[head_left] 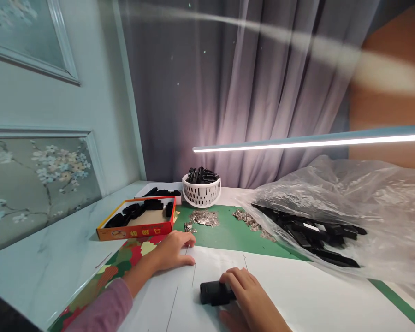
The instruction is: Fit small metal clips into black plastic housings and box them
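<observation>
My right hand (247, 293) is closed around a black plastic part (214, 293) just above or on the white paper (283, 286); my fingers cover its right end. To the left, my left hand (174, 251) rests at the paper's far left edge. Its thumb and fingers are apart, and nothing shows between them. Just beyond those fingertips lie a few small shiny metal pieces (190, 227). A larger pile of the metal pieces (204, 218) is spread on the green mat (224, 235) behind them.
An orange-red box (138, 230) with black parts stands at left, a white box (178, 197) behind it. A white basket (202, 196) is heaped with black parts. On the right lies a clear plastic bag (373, 193) of black parts. A lit tube lamp (297, 142) crosses above.
</observation>
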`<state>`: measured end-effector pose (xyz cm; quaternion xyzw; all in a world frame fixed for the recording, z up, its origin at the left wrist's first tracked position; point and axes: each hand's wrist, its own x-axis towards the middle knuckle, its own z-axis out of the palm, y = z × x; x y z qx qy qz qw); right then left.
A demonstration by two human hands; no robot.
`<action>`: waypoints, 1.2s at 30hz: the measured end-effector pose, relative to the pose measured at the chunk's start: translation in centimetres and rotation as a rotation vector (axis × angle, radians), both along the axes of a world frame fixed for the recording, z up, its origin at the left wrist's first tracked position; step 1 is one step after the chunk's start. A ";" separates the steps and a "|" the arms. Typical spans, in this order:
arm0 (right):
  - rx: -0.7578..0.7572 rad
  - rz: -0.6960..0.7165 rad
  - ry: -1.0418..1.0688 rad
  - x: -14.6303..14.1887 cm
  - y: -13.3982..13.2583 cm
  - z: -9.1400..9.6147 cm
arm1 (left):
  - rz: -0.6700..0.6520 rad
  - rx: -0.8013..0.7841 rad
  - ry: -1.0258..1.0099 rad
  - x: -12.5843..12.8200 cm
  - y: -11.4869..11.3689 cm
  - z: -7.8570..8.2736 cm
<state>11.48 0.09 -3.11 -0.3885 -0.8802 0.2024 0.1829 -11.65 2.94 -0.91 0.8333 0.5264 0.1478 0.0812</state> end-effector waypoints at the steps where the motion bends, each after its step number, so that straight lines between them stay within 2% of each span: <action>1: 0.003 -0.009 0.013 0.0 0.1 -0.1 | 0.028 0.010 -0.047 0.0 -0.2 -0.3; 5: 0.020 -0.042 0.086 0.0 0.2 -0.4 | 0.106 0.029 -0.204 0.2 -0.5 -1.3; 11: 0.063 -0.066 0.125 0.0 0.6 -0.9 | 0.102 0.028 -0.278 0.3 -0.7 -1.2; 19: -0.035 -0.079 -0.008 0.2 0.0 0.5 | 0.084 -0.050 -0.372 0.1 -0.8 -0.9; 26: 0.057 -0.125 0.050 0.2 0.2 -1.2 | 0.079 -0.063 -0.392 0.1 -0.9 -0.9; 33: -0.022 -0.098 -0.070 0.1 -0.3 0.9 | 0.080 -0.013 -0.374 0.1 -0.4 -1.5; 36: -0.022 -0.090 -0.075 0.2 -0.5 1.0 | 0.091 0.002 -0.372 0.1 -0.3 -1.6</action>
